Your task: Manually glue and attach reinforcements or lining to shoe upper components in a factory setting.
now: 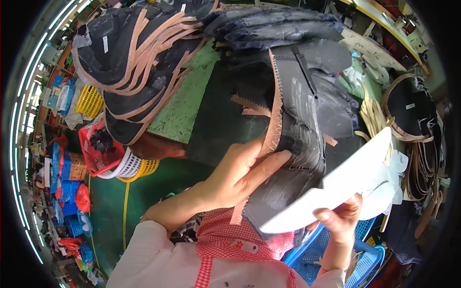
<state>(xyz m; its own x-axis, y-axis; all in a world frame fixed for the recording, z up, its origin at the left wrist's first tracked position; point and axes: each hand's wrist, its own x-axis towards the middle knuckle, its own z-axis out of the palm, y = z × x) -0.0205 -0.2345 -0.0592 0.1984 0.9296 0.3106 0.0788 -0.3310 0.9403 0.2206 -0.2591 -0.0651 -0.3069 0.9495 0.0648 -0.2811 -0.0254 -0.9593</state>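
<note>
White sheet [331, 187] covering dark piece's [302, 125] corner, right hand [341, 221] partly hidden

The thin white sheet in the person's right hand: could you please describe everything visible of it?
The long, thin, smooth white sheet looks like stiff card or plastic and tapers toward its lower left end. It slants up to the right, its lower edge gripped by the bare right hand. In view it overlaps the dark grey panel with brown stitched edging; contact is unclear.
</note>
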